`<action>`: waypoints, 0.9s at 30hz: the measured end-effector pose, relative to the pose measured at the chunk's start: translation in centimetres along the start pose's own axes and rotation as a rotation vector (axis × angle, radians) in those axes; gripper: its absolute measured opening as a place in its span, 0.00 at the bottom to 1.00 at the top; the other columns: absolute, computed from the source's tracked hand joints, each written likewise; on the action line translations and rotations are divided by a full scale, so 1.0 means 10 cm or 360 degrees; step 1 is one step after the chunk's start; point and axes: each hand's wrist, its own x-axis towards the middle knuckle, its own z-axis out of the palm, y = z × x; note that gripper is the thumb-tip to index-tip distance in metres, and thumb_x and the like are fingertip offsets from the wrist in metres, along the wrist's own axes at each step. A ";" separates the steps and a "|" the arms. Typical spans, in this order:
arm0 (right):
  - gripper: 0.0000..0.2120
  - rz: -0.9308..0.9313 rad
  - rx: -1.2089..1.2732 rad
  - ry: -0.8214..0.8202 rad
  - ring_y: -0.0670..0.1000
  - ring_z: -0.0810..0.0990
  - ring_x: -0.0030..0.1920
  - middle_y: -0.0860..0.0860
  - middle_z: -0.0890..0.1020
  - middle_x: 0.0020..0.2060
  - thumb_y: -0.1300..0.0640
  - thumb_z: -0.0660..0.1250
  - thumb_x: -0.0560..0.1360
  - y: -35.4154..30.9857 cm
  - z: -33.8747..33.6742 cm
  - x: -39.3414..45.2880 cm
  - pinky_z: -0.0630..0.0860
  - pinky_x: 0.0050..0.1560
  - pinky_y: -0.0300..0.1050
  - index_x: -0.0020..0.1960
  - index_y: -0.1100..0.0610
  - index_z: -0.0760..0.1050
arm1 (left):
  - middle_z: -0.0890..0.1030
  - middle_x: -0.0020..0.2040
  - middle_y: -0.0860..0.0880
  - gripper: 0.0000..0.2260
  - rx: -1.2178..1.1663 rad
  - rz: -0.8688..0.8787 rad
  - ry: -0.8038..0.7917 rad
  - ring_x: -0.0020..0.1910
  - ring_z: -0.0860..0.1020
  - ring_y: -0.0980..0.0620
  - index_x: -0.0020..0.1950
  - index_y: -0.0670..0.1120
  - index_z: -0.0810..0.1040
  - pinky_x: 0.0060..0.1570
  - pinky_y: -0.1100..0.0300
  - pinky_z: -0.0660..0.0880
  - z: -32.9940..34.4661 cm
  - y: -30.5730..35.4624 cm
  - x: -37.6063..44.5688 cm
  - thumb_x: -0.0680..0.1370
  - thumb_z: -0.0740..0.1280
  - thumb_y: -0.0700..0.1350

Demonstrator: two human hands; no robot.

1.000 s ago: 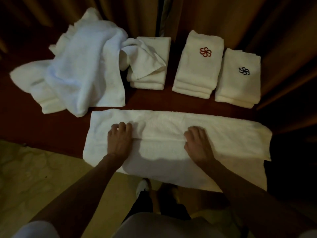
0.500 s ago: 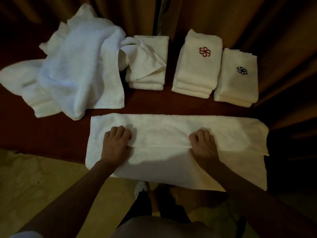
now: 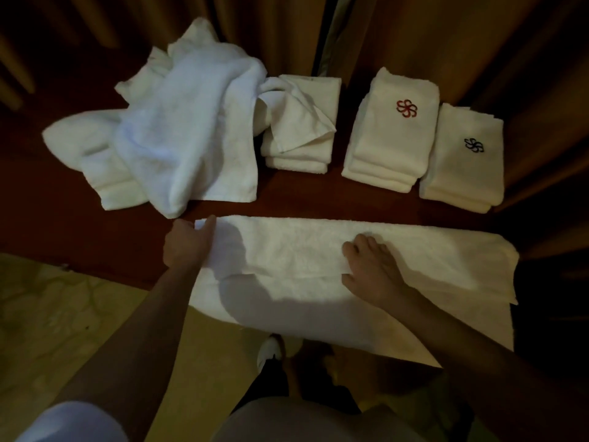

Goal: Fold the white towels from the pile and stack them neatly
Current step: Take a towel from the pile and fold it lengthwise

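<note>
Lower centre, a towel (image 3: 318, 282) lies lengthwise-folded over the tabletop (image 3: 79, 237) edge. Left hand (image 3: 188, 244) pinches its left end; right hand (image 3: 371, 272) presses flat mid-towel. Advised: match corners before creasing. Beyond: pile (image 3: 178, 135), three folded stacks (image 3: 392, 135).

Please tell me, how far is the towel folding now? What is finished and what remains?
Done: three folded stacks stand at the back, one with a red emblem, one with a dark emblem, one plain stack. In hand: a long towel lies folded lengthwise; the left hand grips its left end, the right hand presses its middle. Left: the loose pile.
</note>
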 end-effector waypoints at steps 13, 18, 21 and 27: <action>0.04 -0.0318 -0.0118 0.0734 0.59 0.77 0.45 0.59 0.78 0.42 0.60 0.69 0.75 -0.24 0.60 -0.13 0.77 0.49 0.54 0.46 0.60 0.77 | 0.80 0.50 0.47 0.15 -0.0531 0.0439 -0.0106 0.49 0.77 0.49 0.58 0.41 0.80 0.47 0.55 0.70 -0.05 -0.10 0.11 0.82 0.64 0.52; 0.04 -0.0205 -0.0058 0.0922 0.57 0.78 0.44 0.56 0.79 0.41 0.61 0.65 0.76 -0.28 0.69 -0.12 0.76 0.47 0.50 0.44 0.58 0.77 | 0.81 0.51 0.41 0.15 -0.0296 0.0649 -0.0110 0.52 0.78 0.41 0.57 0.39 0.78 0.48 0.53 0.70 -0.05 -0.14 0.29 0.83 0.62 0.51; 0.07 -0.0031 0.0050 0.0858 0.58 0.78 0.47 0.57 0.80 0.45 0.57 0.64 0.76 -0.20 0.73 -0.14 0.76 0.48 0.51 0.48 0.59 0.79 | 0.81 0.54 0.39 0.16 0.0011 0.0701 -0.0035 0.53 0.78 0.37 0.60 0.43 0.76 0.48 0.50 0.70 -0.05 -0.13 0.33 0.83 0.60 0.54; 0.12 0.0140 0.0054 0.0829 0.59 0.79 0.46 0.58 0.80 0.46 0.56 0.57 0.78 -0.10 0.75 -0.14 0.76 0.45 0.52 0.49 0.59 0.78 | 0.79 0.54 0.36 0.19 0.0348 0.0732 0.0064 0.54 0.78 0.32 0.62 0.41 0.70 0.51 0.43 0.72 -0.04 -0.05 0.29 0.82 0.62 0.55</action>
